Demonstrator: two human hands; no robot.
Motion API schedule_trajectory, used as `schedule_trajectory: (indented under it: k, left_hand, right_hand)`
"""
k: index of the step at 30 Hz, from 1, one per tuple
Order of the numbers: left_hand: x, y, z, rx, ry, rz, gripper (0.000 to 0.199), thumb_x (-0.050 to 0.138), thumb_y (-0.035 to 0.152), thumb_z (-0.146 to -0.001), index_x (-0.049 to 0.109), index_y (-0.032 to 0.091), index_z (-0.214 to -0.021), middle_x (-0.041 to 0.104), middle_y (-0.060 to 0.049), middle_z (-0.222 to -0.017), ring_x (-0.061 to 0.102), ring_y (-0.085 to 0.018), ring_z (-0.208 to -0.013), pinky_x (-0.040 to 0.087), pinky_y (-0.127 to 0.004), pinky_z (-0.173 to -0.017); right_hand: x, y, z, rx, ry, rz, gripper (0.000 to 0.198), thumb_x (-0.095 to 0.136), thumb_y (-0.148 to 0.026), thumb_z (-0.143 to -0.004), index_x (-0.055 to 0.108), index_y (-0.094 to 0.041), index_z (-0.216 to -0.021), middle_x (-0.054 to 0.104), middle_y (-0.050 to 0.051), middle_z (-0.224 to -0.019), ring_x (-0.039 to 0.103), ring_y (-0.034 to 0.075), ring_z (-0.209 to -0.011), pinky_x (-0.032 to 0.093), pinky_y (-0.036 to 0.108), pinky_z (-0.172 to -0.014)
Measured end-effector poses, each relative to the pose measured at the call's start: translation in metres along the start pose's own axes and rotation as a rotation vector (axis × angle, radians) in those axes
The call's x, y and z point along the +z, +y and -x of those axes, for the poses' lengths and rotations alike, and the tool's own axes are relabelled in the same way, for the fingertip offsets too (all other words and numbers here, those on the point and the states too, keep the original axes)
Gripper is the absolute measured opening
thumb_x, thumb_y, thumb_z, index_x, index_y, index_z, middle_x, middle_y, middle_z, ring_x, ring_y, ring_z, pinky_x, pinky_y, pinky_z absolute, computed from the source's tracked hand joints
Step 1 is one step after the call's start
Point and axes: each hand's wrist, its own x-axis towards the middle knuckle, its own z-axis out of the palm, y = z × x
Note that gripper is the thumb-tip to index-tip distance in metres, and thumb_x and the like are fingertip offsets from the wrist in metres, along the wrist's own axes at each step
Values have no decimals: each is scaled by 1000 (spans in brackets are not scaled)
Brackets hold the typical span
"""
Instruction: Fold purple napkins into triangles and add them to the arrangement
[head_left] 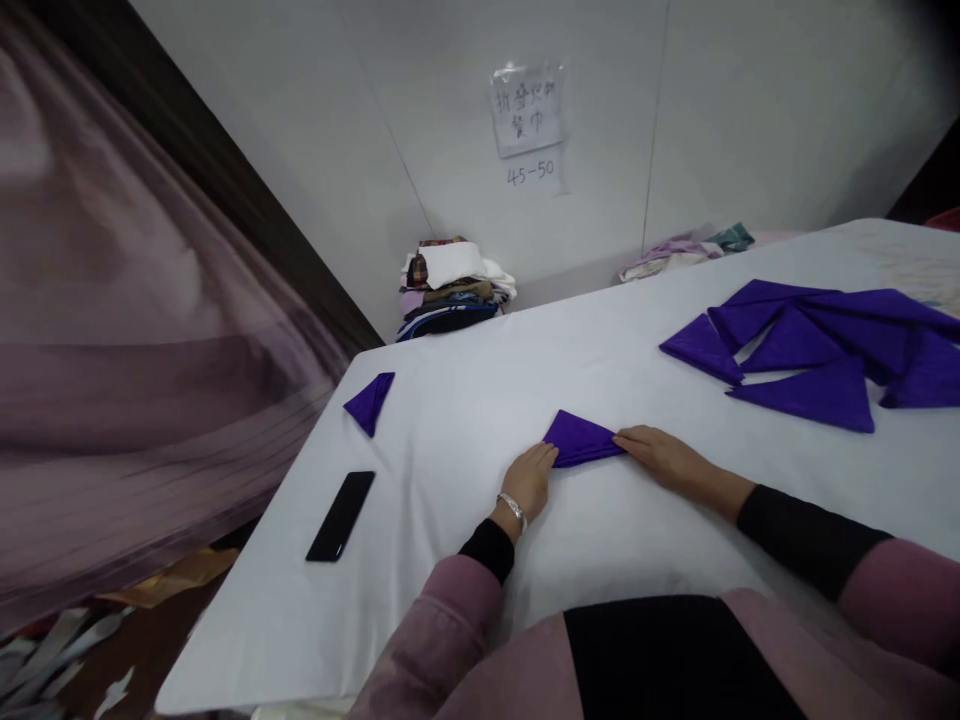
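Note:
A purple napkin (580, 440), folded into a triangle, lies flat on the white-covered table in front of me. At its left corner, the fingers of my left hand (528, 478) are closed on the cloth, and a silver bracelet circles that wrist. My right hand (660, 455) grips the opposite corner, fingers pressed together along the edge. Layered folds show on the side nearest me. The fingertips' undersides are hidden.
Several folded purple napkins (810, 395) overlap at the right. One small purple piece (370, 402) and a black phone (341, 516) lie at the left. Stacked clothes (454, 290) stand behind the table (465, 400), against the wall. A pink curtain (150, 300) hangs left.

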Motion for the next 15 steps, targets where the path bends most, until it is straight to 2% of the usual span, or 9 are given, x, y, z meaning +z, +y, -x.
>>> schedule_trajectory:
  k: [4,6,8,11,13,15]
  left_hand:
    - [-18,3,-5,-87,35,102,51,41,-3,-72,53,17,-117,59,-9,-115,56,-19,-105,48,-36,-92]
    - [-38,4,-8,-140,105,264,49,43,0,-72,55,19,-115,61,-6,-107,58,-17,-96,50,-33,-86]
    - [-61,4,-13,-206,143,519,46,47,3,-72,56,19,-114,63,-4,-99,60,-15,-86,52,-31,-80]
    - [-82,-1,-23,-341,11,876,45,53,8,-71,56,19,-115,63,-3,-94,60,-11,-70,54,-27,-64]
    - [-78,-7,-30,-464,-86,906,44,55,9,-70,57,18,-113,64,-3,-92,59,-9,-64,53,-24,-58]
    - [-63,-12,-35,-571,-119,822,40,57,8,-68,60,16,-107,65,-2,-85,58,-9,-60,53,-24,-56]
  right_hand:
    - [-12,1,-10,31,-11,-92,36,36,-24,-88,62,-21,-112,65,10,-105,59,24,-95,49,42,-83]
    - [-28,2,-16,100,-22,-183,36,38,-24,-85,61,-22,-112,65,9,-104,60,24,-94,49,42,-83]
    - [-47,4,-22,226,-57,-326,39,40,-27,-82,58,-23,-117,66,6,-101,61,22,-88,51,39,-77]
    - [-67,11,-30,393,-164,-571,44,43,-30,-80,55,-23,-122,67,5,-93,62,19,-73,53,34,-64]
    - [-65,17,-34,453,-228,-655,44,44,-29,-78,56,-21,-120,67,6,-90,62,18,-69,52,32,-60]
    - [-52,23,-36,517,-267,-650,44,45,-27,-77,58,-18,-118,68,8,-89,62,18,-66,52,32,-59]
